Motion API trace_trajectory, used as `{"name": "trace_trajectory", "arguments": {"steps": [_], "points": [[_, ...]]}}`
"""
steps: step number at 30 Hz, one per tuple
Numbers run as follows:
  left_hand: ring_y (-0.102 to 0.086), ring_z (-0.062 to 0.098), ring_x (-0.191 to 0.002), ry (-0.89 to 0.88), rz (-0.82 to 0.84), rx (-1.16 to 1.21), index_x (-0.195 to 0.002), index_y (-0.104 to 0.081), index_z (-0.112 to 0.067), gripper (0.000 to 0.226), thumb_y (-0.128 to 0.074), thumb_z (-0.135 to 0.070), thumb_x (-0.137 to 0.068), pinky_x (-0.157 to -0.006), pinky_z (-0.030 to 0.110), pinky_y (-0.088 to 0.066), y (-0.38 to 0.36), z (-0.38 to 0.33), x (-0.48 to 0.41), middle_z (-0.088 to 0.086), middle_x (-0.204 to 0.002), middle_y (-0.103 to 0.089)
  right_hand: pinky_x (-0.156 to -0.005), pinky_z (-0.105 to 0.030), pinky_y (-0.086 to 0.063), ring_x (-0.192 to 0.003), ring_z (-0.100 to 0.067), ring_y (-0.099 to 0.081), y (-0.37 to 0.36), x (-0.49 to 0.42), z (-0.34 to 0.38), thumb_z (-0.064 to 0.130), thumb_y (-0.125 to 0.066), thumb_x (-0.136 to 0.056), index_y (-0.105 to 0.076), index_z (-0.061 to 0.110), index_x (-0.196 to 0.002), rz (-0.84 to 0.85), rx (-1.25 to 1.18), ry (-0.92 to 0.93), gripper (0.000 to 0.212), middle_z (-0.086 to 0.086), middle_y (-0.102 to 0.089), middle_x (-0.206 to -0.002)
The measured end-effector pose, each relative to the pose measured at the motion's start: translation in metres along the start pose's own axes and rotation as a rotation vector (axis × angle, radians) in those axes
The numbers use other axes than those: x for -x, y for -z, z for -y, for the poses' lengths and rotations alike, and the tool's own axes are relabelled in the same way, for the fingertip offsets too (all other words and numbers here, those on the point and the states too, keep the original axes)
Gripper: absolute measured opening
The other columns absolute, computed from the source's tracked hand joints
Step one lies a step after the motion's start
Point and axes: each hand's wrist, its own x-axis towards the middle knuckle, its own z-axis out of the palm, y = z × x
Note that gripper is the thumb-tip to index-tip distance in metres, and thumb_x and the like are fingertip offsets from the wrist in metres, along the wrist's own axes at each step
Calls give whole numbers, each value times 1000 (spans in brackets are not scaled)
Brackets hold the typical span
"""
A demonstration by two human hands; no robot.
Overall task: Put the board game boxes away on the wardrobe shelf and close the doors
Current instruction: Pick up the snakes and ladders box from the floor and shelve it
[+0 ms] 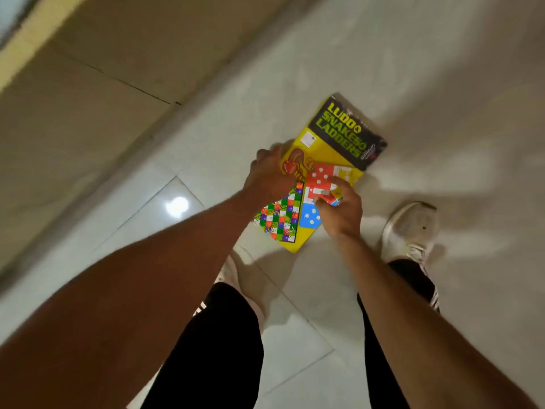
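Looks like a home, indoors. Glossy pale tiled floor (442, 84) with thin grout lines, lamp glare (177, 206) bouncing off one tile. Beige panelled surface (88, 98) along the floor edge, wall or furniture unclear. Ludo and Snakes & Ladders board game box (330, 154) down over the tiles, worn white sneaker (413, 225) beside it. Domestic, not commercial.

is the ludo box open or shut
Shut: the Ludo box has its printed lid in place, no board or pieces out; left hand and right hand grip its sides.
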Motion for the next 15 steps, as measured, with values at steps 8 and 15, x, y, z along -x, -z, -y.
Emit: {"name": "trace_trajectory", "arguments": {"steps": [8, 15], "points": [[-61, 33, -96, 31, 26, 35, -117, -51, -37, 59, -57, -38, -59, -86, 48, -55, 21, -22, 39, 9, -107, -57, -89, -9, -41, -106, -16, -52, 43, 40, 31, 1, -73, -74, -62, 18, -124, 2, -38, 156, 54, -8, -53, -112], [-68, 19, -92, 64, 19, 249, -113, -56, -44, 48, -65, -33, -67, -80, 43, -59, 98, -119, 218, 5, -111, -62, -93, -3, -35, -113, -15, -49, 198, 165, 120, 1, -75, -73, -63, 20, -122, 84, -31, 276, 54, -11, -52, -119]]}}
